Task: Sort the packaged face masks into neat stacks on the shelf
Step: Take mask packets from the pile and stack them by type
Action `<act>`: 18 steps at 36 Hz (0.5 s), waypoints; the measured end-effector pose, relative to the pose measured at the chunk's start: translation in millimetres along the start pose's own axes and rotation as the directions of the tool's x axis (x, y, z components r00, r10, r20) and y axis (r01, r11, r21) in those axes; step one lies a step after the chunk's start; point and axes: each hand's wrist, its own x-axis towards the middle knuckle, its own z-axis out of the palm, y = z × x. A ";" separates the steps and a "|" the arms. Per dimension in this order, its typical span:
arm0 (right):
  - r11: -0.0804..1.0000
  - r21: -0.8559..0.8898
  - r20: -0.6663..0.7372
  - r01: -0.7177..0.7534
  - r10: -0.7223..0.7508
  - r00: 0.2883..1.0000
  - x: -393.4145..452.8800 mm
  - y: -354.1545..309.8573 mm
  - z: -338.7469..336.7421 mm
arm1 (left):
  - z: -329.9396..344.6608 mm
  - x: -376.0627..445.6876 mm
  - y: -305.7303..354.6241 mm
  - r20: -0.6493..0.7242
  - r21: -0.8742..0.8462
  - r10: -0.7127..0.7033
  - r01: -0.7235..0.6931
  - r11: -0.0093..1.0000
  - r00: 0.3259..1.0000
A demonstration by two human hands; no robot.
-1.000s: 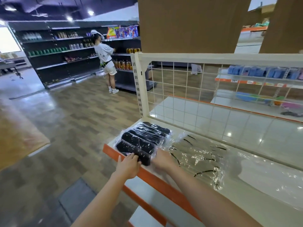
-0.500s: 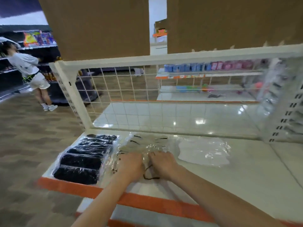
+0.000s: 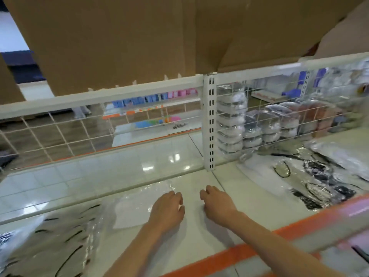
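A: What is changed from half a second ago?

B: The black mask stack is no longer seen. The clear-wrapped masks [image 3: 50,236] gripped then are left lying to the left of the fingers, on the white shelf [image 3: 199,232].

A: And the hands?

B: The left hand [image 3: 166,209] is laid palm down, fingers loosely curled, on the edge of a white mask packet [image 3: 135,210]. The right hand [image 3: 216,202] is rested beside it, fingers bent, nothing held. Loose mask packets [image 3: 315,180] are heaped well right of the fingers.
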 end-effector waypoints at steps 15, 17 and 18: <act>0.924 0.014 -0.073 -0.382 0.382 0.921 -21.6 222.0 -9.4 | 66.6 75.3 158.3 0.076 -0.308 -0.018 0.040 0.951 0.997; 0.892 0.038 -0.074 -0.451 0.453 0.888 -24.6 243.3 -11.0 | 75.2 80.0 173.1 0.061 -0.327 -0.023 0.042 0.944 0.998; 0.875 0.046 -0.070 -0.482 0.485 0.872 -27.1 253.3 -11.7 | 79.2 82.0 180.1 0.055 -0.335 -0.024 0.041 0.941 0.998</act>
